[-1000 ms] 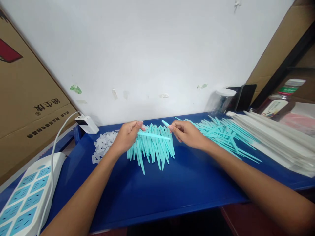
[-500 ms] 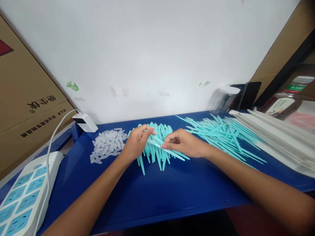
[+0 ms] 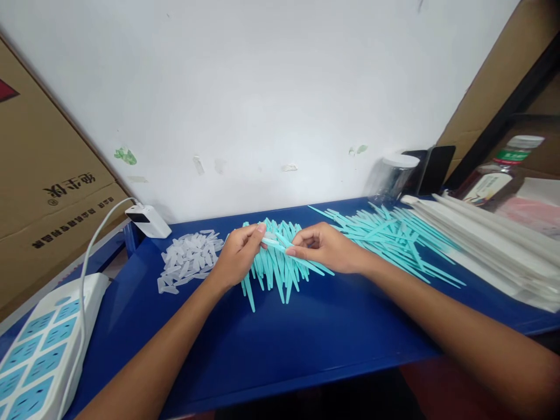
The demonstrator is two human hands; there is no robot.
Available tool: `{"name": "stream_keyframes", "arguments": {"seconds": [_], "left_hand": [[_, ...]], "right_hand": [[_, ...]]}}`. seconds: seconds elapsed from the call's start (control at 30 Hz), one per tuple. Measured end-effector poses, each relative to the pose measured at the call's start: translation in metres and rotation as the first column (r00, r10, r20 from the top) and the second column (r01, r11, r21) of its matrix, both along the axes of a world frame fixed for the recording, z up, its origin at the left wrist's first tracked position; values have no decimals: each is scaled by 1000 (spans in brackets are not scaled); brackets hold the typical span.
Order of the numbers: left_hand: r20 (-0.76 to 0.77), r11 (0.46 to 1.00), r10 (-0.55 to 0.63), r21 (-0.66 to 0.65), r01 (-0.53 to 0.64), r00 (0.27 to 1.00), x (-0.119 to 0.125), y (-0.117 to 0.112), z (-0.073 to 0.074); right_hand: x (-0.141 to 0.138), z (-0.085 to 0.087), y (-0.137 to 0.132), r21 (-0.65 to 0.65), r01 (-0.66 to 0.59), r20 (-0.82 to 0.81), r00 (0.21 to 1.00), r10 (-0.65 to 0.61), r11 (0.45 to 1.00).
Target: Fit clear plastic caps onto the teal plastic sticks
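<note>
My left hand [image 3: 240, 252] is closed, its thumb and forefinger pinching a small translucent sleeve [image 3: 269, 240]. The sleeve lies along the end of a slim teal plastic stick. My right hand [image 3: 326, 248] is closed around thin teal tapered sticks [image 3: 320, 269], whose narrow ends point down to the right. How far the sleeve covers the stick I cannot tell. Beneath both hands is a heap of similar teal sticks [image 3: 275, 271], several with pale upper ends. Left of my left hand lies a pile of translucent sleeves [image 3: 192, 256].
Another pile of teal sticks [image 3: 389, 239] lies right on the blue table [image 3: 271, 350]. White bags [image 3: 494, 256], a bottle [image 3: 490, 175] and a lidded jar [image 3: 394, 175] stand at right. Left are a power strip [image 3: 44, 338], a white charger [image 3: 149, 220] and a cardboard box [image 3: 52, 157].
My left fingers have closed onto the sleeve at the stick's end, and my hands are slightly nearer level. The held sticks now slant less steeply. The whole view has shifted a little.
</note>
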State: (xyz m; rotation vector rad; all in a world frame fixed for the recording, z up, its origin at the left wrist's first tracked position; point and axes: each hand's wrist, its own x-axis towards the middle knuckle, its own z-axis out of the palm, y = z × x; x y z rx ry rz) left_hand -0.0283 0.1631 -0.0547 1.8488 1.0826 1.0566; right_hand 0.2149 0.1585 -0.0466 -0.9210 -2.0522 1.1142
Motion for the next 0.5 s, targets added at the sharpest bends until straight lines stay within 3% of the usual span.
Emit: {"name": "stream_keyframes", "arguments": {"seconds": [0.17, 0.33, 0.43, 0.5], "left_hand": [[-151, 992, 7, 122, 12, 989, 1, -5, 12], [-192, 990, 21, 138, 6, 981, -4, 3, 12], [-127, 972, 186, 171, -164, 974, -25, 17, 14], [-82, 885, 413, 271, -379, 907, -44, 26, 21]], "right_hand": [[1, 4, -1, -7, -4, 8, 1000, 4, 1000], [4, 7, 0, -45, -5, 23, 1000, 6, 999], [9, 9, 4, -41, 1, 84, 997, 3, 999], [11, 8, 7, 1, 71, 99, 993, -71, 997]]}}
